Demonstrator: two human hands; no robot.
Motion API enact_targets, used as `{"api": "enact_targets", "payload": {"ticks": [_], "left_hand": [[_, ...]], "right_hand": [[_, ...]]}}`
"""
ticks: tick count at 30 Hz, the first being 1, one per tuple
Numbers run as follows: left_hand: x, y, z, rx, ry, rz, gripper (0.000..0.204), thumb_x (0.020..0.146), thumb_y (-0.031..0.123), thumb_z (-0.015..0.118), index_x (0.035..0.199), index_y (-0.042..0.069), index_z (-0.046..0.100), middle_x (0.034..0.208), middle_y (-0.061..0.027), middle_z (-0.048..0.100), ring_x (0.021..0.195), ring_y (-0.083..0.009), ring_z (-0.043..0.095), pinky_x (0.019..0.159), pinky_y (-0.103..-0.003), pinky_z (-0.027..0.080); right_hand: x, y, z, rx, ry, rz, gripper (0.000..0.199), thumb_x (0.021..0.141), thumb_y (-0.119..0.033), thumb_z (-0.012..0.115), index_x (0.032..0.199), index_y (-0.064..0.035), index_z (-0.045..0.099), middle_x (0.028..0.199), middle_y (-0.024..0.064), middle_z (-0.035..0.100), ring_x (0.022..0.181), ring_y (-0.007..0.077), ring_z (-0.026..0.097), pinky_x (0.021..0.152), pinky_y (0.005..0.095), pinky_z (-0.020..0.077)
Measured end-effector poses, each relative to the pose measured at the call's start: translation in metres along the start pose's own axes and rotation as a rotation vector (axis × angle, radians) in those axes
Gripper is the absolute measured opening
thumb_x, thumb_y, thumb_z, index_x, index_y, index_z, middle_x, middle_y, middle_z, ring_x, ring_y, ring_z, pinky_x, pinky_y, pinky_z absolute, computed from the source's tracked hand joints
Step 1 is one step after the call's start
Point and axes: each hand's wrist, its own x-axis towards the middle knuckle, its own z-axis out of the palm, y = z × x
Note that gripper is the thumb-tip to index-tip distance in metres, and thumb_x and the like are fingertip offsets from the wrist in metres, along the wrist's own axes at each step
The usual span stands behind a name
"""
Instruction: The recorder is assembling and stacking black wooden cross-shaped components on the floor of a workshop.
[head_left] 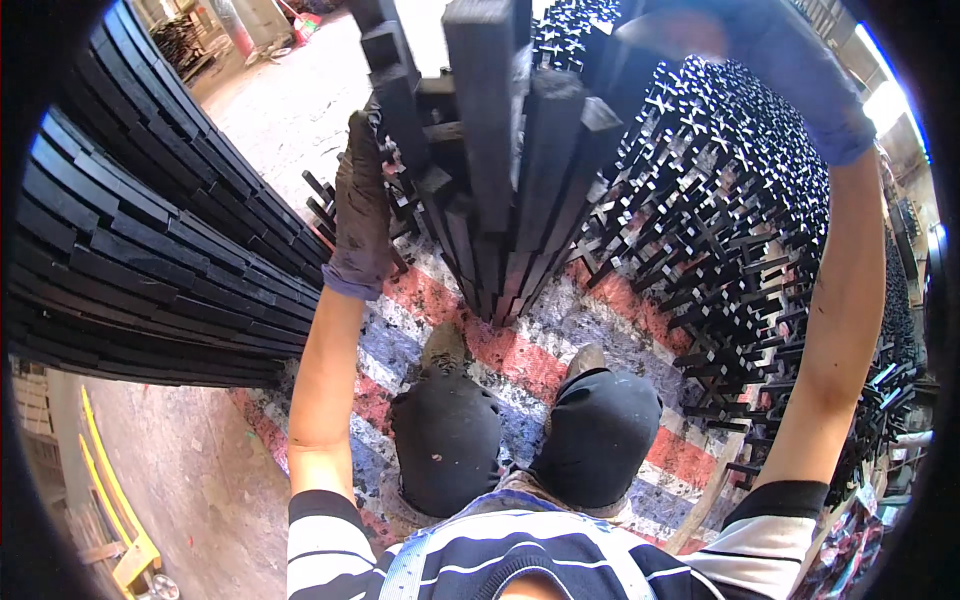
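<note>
In front of my feet stands an upright bundle of black square bars [480, 150], their ends at uneven heights. My left hand [360, 205], in a dark, dirty glove with a purple cuff, rests along the bundle's left side. Its fingers stretch upward, partly hidden at the tips. My right hand [770, 60], in a bluish glove, is raised by the upper right of the bundle. Motion smears its fingers, so whether they hold a bar does not show.
Tall stacks of long black bars [150, 240] curve along the left. Many thin black cross-ended pieces [740, 190] fill the right side. A red, white and blue striped sheet [520, 360] lies underfoot. A yellow wheeled frame [130, 550] stands at lower left.
</note>
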Motion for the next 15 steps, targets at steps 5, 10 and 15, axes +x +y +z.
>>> {"api": "enact_targets", "payload": {"ticks": [5,10,15], "left_hand": [[-0.006,-0.004,0.003,-0.041,0.126,0.088,0.056,0.092,0.046,0.033,0.133,0.008,0.032,0.132,-0.0059,0.039,0.116,-0.0209,0.04,0.098,-0.033,0.028],[-0.01,-0.023,-0.011,-0.009,0.318,-0.17,0.043,0.091,0.037,0.035,0.123,0.009,0.042,0.127,-0.0083,0.042,0.115,-0.0224,0.039,0.099,-0.037,0.028],[0.016,-0.046,-0.074,-0.03,0.314,-0.039,0.035,0.089,0.025,0.042,0.115,0.002,0.047,0.116,-0.0101,0.05,0.107,-0.0201,0.047,0.093,-0.037,0.035]], "right_hand": [[0.006,0.032,0.062,-0.04,0.028,0.017,0.04,0.081,-0.018,0.058,0.119,-0.0068,0.05,0.102,0.0047,0.061,0.083,0.0141,0.06,0.078,0.0283,0.0469],[-0.069,0.028,0.054,-0.252,0.005,0.241,0.04,0.081,-0.018,0.058,0.119,-0.0075,0.05,0.102,0.0045,0.061,0.083,0.0141,0.06,0.078,0.0287,0.0469],[-0.117,0.002,0.139,-0.457,0.028,0.473,0.042,0.08,-0.023,0.06,0.119,-0.0096,0.051,0.105,0.0081,0.06,0.09,0.0193,0.058,0.081,0.0316,0.0457]]}}
